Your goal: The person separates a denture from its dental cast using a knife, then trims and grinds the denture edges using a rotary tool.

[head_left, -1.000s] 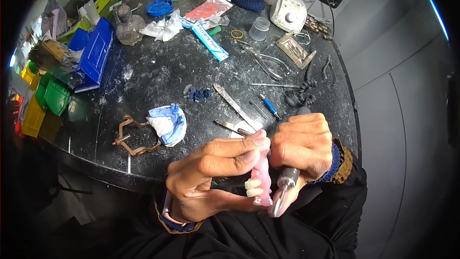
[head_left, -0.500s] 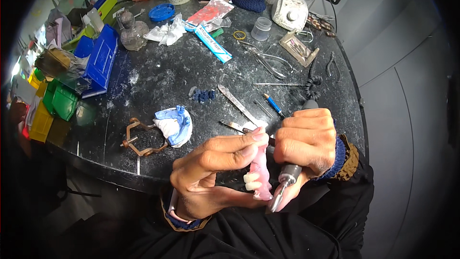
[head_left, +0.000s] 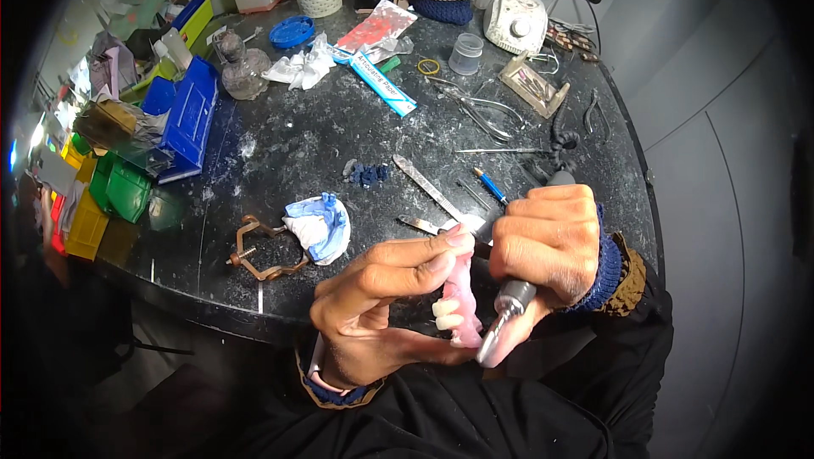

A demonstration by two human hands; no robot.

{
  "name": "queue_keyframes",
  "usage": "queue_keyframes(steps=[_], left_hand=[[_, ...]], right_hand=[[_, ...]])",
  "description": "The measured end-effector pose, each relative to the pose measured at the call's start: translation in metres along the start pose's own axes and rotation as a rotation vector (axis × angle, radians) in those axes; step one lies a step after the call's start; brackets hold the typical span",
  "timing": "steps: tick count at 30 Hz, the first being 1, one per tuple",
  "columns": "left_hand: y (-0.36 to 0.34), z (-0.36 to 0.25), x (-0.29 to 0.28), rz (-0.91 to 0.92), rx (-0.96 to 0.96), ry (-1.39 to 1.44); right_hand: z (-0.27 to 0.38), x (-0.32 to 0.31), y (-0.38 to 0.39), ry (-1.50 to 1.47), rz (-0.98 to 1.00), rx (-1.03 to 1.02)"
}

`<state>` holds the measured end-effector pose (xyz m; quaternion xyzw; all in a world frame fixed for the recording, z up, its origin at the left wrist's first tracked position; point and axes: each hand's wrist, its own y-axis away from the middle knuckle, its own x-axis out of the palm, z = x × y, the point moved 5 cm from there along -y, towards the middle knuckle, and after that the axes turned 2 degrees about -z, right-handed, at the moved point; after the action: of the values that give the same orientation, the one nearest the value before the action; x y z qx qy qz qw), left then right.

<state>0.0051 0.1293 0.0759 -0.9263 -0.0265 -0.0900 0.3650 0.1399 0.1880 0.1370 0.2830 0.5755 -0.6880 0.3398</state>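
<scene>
At the table's near edge, my left hand [head_left: 373,306] pinches a pink partial denture [head_left: 462,289] with a few pale teeth on its left side. Its upper end sits between my fingertips and thumb. Wrapped round a dark rotary handpiece [head_left: 514,296] is my right hand [head_left: 547,243], with the metal nose and bur pointing down toward the denture's lower end. Whether the bur touches the pink base I cannot tell. Left of my hands, a blue-and-white dental cast [head_left: 318,228] lies beside a brass-coloured articulator frame [head_left: 267,249].
Beyond my hands lie a long metal spatula [head_left: 426,187], a blue pencil-like tool [head_left: 489,185], pliers [head_left: 483,111] and a narrow blue-white packet [head_left: 381,84]. A white control box [head_left: 515,22] stands at the back right. Blue bins [head_left: 188,120] line the left; a glass burner [head_left: 243,69] stands near them.
The whole table scene has shifted slightly right in the picture. My hands keep their grips on the denture and handpiece, with only a slight change in the handpiece's angle.
</scene>
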Motion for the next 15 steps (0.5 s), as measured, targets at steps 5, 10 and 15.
queue_keyframes(steps=[5,10,15], left_hand=[[0.0,0.002,-0.002,-0.017,-0.017,0.015],[0.002,0.006,-0.004,-0.03,-0.055,0.104],[0.002,0.007,-0.005,-0.002,-0.086,0.152]], right_hand=[[-0.001,0.002,0.0,-0.032,-0.026,0.017],[-0.004,0.002,0.001,-0.026,0.01,-0.005],[-0.009,0.006,0.001,-0.146,0.027,0.075]])
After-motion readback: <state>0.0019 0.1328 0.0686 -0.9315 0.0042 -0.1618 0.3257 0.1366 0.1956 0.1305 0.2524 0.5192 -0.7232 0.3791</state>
